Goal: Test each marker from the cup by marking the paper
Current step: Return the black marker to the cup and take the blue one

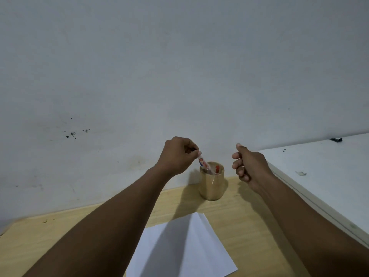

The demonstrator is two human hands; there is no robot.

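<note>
head view looks down over both forearms to a light wooden table (60,236) set against a grey-white wall (179,66). the left hand (175,154) pinches the top end of a marker (204,162) between thumb and fingertips, the other fingers curled in. the marker's long axis runs tilted, upper end toward the left hand, lower end down and to the right into the mouth of the cup (212,183). its barrel is white with red and blue print; the print is too small to read, and the lower end is hidden inside the cup. a second marker (217,168) with a red end shows inside the cup's right side, standing nearly upright.

the cup is a tan, glossy cylinder standing upright near the wall at the back of the table. the right hand (246,164) hovers just right of the cup, apart from it, fingers loosely curled with the thumb up, holding nothing.

a white sheet of paper (191,248) lies flat on the table nearer the person, well apart from the cup, partly under the arms' shadow, its lower part cut off by the frame. a white surface (319,176) stands along the table's right edge, close to the right forearm. bare tabletop lies open between cup and paper and to the left.
</note>
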